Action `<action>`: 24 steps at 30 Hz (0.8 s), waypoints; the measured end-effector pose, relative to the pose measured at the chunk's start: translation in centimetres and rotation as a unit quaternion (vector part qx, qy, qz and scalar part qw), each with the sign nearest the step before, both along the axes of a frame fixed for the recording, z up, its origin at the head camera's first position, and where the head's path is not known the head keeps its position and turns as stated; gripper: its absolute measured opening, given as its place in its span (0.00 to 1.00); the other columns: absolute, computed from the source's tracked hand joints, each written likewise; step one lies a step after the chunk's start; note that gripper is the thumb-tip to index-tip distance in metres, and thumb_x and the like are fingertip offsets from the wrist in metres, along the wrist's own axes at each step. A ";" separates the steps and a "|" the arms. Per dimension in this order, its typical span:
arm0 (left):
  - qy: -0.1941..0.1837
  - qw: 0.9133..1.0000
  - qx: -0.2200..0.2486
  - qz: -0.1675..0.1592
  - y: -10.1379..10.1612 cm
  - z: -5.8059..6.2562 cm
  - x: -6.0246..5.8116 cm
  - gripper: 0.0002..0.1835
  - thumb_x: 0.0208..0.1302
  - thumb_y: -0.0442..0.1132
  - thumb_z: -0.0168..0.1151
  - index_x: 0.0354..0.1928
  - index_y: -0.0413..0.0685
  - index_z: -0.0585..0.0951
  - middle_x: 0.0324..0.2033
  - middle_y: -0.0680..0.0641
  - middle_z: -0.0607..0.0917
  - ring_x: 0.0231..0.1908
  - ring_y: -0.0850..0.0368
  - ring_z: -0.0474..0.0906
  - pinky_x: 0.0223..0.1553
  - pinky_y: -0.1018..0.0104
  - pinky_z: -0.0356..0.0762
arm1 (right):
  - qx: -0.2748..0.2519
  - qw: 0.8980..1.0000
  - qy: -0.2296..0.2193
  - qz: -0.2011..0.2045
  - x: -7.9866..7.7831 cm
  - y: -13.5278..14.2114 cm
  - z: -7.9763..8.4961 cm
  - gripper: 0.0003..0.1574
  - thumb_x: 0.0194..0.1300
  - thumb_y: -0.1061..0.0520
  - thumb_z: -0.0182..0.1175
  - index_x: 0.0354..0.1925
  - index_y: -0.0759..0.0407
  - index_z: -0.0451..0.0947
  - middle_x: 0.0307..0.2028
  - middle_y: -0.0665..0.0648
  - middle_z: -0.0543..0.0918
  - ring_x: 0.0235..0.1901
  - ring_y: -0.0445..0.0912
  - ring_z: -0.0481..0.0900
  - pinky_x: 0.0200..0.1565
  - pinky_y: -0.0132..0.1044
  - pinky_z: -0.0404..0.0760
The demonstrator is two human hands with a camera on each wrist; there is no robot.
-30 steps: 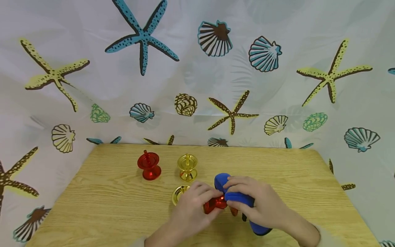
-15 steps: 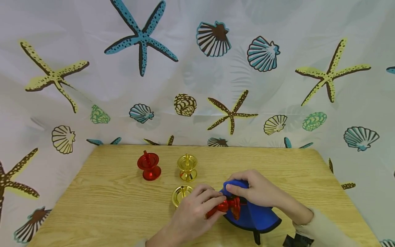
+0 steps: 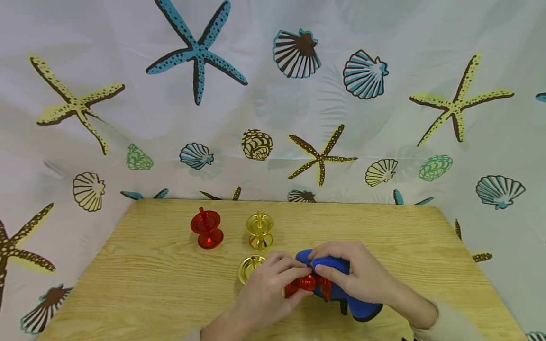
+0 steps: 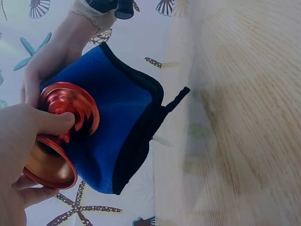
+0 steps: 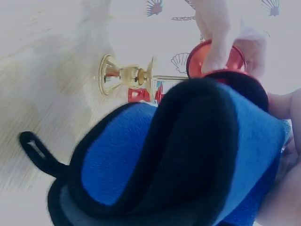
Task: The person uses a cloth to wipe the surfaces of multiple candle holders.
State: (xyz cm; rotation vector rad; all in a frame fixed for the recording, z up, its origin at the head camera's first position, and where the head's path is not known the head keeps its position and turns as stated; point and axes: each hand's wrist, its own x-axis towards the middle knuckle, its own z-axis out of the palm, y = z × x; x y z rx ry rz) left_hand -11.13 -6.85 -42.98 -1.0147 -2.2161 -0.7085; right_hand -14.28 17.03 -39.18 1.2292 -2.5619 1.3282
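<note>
My left hand [image 3: 270, 286] grips a shiny red candle holder [image 3: 307, 282] around its waist, held sideways over the table. In the left wrist view, the thumb lies across it between the flared base [image 4: 51, 165] and the dish. My right hand [image 3: 362, 274] holds a folded blue cloth [image 3: 363, 307] with black edging against the dish end, thumb on the near side. The cloth hides the spike. A black loop [image 5: 42, 155] sticks out from the cloth's edge in the right wrist view.
On the wooden table [image 3: 149, 293], another red candle holder [image 3: 209, 238] and a gold one [image 3: 260, 241] stand upright toward the back. A second gold candle holder [image 3: 245, 271] is partly hidden by my left hand. A sea-patterned curtain [image 3: 239, 109] surrounds the table's back and sides.
My right hand has shifted and turned the cloth about the red candle holder's dish end; the cloth spread open half a second ago and is folded over again now. The left hand keeps its grip.
</note>
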 end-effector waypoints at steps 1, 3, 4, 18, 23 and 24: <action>-0.007 1.000 0.003 0.001 0.0 0.0 0.0 0.20 0.48 0.43 0.87 0.44 0.50 0.92 0.41 0.54 0.92 0.45 0.59 0.82 0.48 0.68 0.86 | -0.002 1.000 0.021 -0.002 0.2 0.0 -0.1 0.10 0.76 0.58 0.63 0.52 0.54 0.88 0.53 0.55 0.91 0.54 0.48 0.89 0.56 0.39 0.87; -0.021 1.000 0.009 0.003 0.1 0.1 -0.1 0.19 0.49 0.43 0.87 0.44 0.51 0.91 0.40 0.54 0.92 0.45 0.60 0.83 0.47 0.68 0.86 | -0.006 0.997 0.081 -0.001 0.6 0.1 -0.4 0.09 0.73 0.60 0.66 0.49 0.52 0.88 0.53 0.54 0.90 0.55 0.50 0.89 0.56 0.42 0.88; -0.028 1.000 0.013 0.004 0.1 0.1 -0.1 0.19 0.49 0.42 0.87 0.44 0.51 0.91 0.39 0.54 0.92 0.44 0.60 0.83 0.47 0.68 0.86 | -0.004 0.993 0.114 -0.004 0.8 0.1 -0.5 0.08 0.72 0.60 0.67 0.48 0.51 0.88 0.53 0.53 0.90 0.56 0.51 0.89 0.57 0.44 0.88; -0.235 0.966 0.099 0.028 0.0 0.8 -0.8 0.17 0.48 0.34 0.85 0.42 0.47 0.92 0.37 0.51 0.93 0.39 0.60 0.87 0.40 0.74 0.83 | 0.082 0.876 0.476 -0.015 1.9 -0.2 -2.7 0.23 0.82 0.50 0.46 0.48 0.50 0.89 0.57 0.54 0.90 0.60 0.55 0.87 0.55 0.48 0.89; -0.234 0.968 0.084 0.034 -0.1 0.8 -1.0 0.15 0.49 0.36 0.85 0.41 0.48 0.92 0.36 0.51 0.93 0.38 0.59 0.87 0.38 0.74 0.82 | 0.085 0.879 0.469 -0.022 2.0 -0.1 -3.1 0.26 0.83 0.51 0.43 0.49 0.51 0.89 0.58 0.54 0.89 0.60 0.55 0.87 0.55 0.47 0.89; -0.227 0.970 0.080 0.035 -0.1 0.7 -1.0 0.15 0.49 0.36 0.85 0.41 0.48 0.92 0.36 0.51 0.93 0.38 0.59 0.87 0.38 0.74 0.81 | 0.080 0.884 0.461 -0.023 1.9 -0.1 -3.1 0.25 0.84 0.50 0.44 0.49 0.51 0.89 0.58 0.54 0.89 0.60 0.55 0.87 0.55 0.46 0.89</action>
